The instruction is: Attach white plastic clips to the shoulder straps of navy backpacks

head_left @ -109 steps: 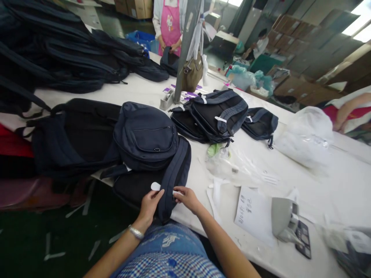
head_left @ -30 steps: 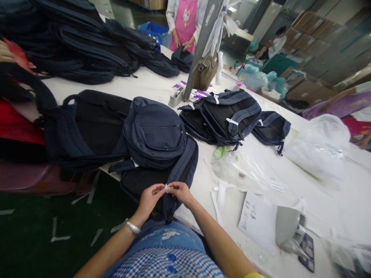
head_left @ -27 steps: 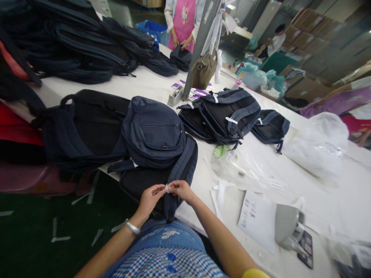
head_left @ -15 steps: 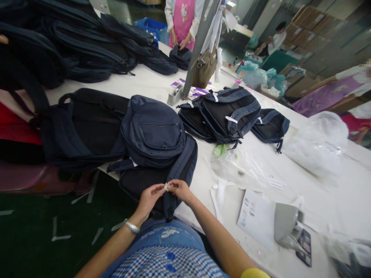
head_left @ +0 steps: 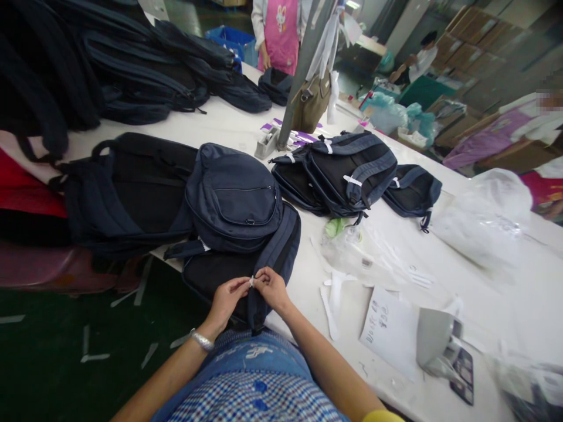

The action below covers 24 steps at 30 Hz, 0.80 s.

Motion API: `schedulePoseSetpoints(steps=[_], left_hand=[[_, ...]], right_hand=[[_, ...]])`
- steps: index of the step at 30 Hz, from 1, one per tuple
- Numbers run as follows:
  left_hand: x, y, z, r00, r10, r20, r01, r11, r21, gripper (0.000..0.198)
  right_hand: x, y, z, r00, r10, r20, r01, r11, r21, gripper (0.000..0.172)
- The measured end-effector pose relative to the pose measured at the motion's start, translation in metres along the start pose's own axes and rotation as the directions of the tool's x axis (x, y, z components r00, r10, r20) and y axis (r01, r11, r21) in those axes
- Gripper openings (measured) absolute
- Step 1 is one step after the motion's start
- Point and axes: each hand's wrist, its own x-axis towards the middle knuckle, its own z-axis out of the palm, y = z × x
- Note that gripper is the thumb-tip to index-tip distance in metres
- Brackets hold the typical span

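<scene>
A small white strip (head_left: 251,282) is pinched between the fingertips of my left hand (head_left: 227,299) and my right hand (head_left: 270,288). The strip sits at a navy shoulder strap (head_left: 256,309) near the table's front edge; whether it goes all the way round is hidden by my fingers. That strap belongs to a navy backpack (head_left: 209,272) lying with its black back panel up. Another navy backpack (head_left: 233,196) with a zipped front pocket rests partly on top of it. A further backpack (head_left: 136,193) lies to the left.
Several backpacks with white-wrapped straps (head_left: 352,170) lie beyond, beside a metal post (head_left: 294,88). To the right are white strips (head_left: 336,293), a marked paper (head_left: 387,328), a grey tape dispenser (head_left: 435,337) and a plastic bag (head_left: 488,217). Co-workers stand around the table.
My hands stay at the strip, with the right fingers slightly shifted. Across the table, a co-worker's hand has left the dark bag. At the left edge, dark bags have shifted.
</scene>
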Motion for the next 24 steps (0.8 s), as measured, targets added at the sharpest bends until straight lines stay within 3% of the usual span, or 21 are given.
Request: schedulePoseSetpoints(steps=[4, 8, 10, 13, 17, 20, 24], left_hand=[[0.001, 0.002, -0.002, 0.999, -0.015, 0.047, 0.013, 1.000, 0.027, 0.038], [0.003, 0.004, -0.002, 0.998, -0.039, 0.044, 0.035, 0.996, 0.085, 0.035], [0.004, 0.005, -0.002, 0.999, -0.044, 0.009, 0.042, 0.993, 0.114, 0.033], [0.004, 0.005, -0.001, 0.998, -0.054, 0.017, 0.052, 0.994, 0.097, 0.032], [0.004, 0.007, 0.001, 0.993, -0.074, 0.093, 0.073, 0.997, 0.021, 0.030], [0.003, 0.009, 0.003, 0.989, -0.115, 0.097, 0.119, 0.992, -0.036, 0.028], [0.002, 0.009, 0.004, 0.968, -0.204, 0.149, 0.239, 0.929, -0.282, 0.028]], right_hand=[[0.001, 0.003, -0.002, 0.995, -0.041, 0.092, 0.041, 0.999, 0.000, 0.011], [-0.001, -0.005, -0.013, 0.976, -0.115, 0.187, 0.152, 0.969, -0.196, 0.007], [-0.005, -0.012, -0.018, 0.956, -0.194, 0.219, 0.264, 0.894, -0.362, 0.018], [-0.012, -0.022, -0.023, 0.899, -0.345, 0.271, 0.438, 0.685, -0.582, 0.035], [-0.012, -0.024, -0.028, 0.801, -0.451, 0.393, 0.587, 0.465, -0.663, 0.021], [-0.006, -0.020, -0.033, 0.751, -0.489, 0.444, 0.643, 0.388, -0.660, 0.015], [-0.004, -0.017, -0.037, 0.719, -0.521, 0.460, 0.679, 0.383, -0.626, 0.015]])
